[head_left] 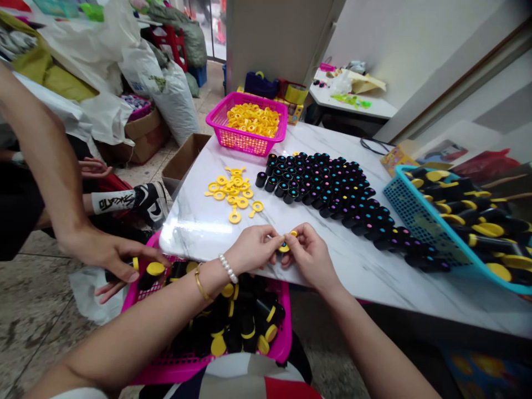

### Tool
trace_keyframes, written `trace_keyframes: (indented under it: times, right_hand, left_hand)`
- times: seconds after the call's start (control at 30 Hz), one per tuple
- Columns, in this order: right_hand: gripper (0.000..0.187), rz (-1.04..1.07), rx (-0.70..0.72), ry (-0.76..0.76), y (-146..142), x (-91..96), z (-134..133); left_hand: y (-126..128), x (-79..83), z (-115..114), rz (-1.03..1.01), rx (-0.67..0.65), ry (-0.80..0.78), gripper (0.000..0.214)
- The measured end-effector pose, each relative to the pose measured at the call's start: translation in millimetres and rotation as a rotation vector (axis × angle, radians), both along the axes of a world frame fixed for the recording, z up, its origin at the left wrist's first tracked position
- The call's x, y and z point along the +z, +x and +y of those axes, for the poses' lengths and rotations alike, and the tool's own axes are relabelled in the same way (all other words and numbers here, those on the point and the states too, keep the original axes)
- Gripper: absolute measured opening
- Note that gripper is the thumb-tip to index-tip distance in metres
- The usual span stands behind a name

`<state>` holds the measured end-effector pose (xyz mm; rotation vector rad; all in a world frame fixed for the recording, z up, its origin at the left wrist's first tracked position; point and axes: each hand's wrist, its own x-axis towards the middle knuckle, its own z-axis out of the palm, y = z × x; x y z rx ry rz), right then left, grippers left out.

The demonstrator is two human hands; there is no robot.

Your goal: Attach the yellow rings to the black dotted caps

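Observation:
Just over the front edge of the white marbled table [187, 230], my left hand [257, 244] and my right hand [310, 252] meet. Both are closed, thumbs and fingers pinching one small yellow ring piece [284, 247] with a dark centre. My fingers cover most of it, so I cannot tell what sits beneath the ring. Ahead and to the left lies a loose pile of yellow ring pieces with tabs [230, 191]. Several rows of upright black cylinders [320, 183] with coloured dots on top stand to the right of that pile.
A pink basket [245, 143] of yellow rings stands at the table's back. A blue basket [419, 221] on the right holds black-and-yellow pieces; a pink basket [286, 327] below my arms holds more. At left, another person's hand [103, 255] reaches to its edge. Cardboard box [183, 158] beside the table.

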<state>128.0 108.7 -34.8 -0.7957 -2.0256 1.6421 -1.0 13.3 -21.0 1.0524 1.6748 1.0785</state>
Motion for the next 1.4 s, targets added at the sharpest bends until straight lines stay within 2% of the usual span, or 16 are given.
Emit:
trace_keyframes:
  times: [0.1,0.23,0.3,0.37,0.5,0.57,0.67,0.87,0.97,1.1,1.17,1.3,1.4]
  right_hand:
    - [0.024,0.029,0.006,-0.01,0,-4.5,0]
    - [0.024,0.028,0.029,-0.019,0,-3.7,2]
    - [0.027,0.025,0.061,-0.076,0,0.0,5]
    - [0.029,0.013,0.133,-0.19,0,4.6,9]
    - [0.028,0.017,0.293,-0.376,6,10.6,16]
    - [0.028,0.024,0.308,-0.388,9,12.0,17]
    - [0.026,0.013,0.283,-0.376,8,13.5,15]
    - [0.028,-0.005,0.231,-0.321,6,12.7,13]
    - [0.031,0.036,0.251,-0.328,8,9.7,15]
    - [0.033,0.078,0.231,-0.307,9,6.1,13]
    - [0.033,0.087,0.185,-0.273,10,4.7,10]
    - [0.028,0.062,0.118,-0.19,15,1.9,15]
    - [0.029,0.063,0.162,-0.26,12,3.0,31]
  left_hand:
    - [11,-5.6,1,-0.105,0.094,-0.023,0.029]
    - [23,-6.5,-8,0.074,0.172,0.101,0.026]
    - [25,-5.4,-11,0.142,0.178,0.153,0.024]
    - [24,-4.5,-11,0.075,0.152,0.124,0.024]
    - [19,-3.9,-3,-0.232,0.12,-0.023,0.021]
    - [18,-4.0,1,-0.324,0.141,-0.04,0.022]
    - [16,-3.5,6,-0.328,0.172,-0.041,0.025]
    - [13,-2.4,7,-0.381,0.141,-0.089,0.025]
    - [15,-4.9,-3,-0.224,0.088,-0.015,0.026]
    - [18,-10.3,-15,0.245,0.09,0.18,0.041]
    - [18,-12.9,-15,0.423,0.123,0.246,0.034]
    - [15,-16.4,-10,0.544,0.15,0.29,0.022]
    - [14,-16.9,-9,0.552,0.132,0.289,0.018]
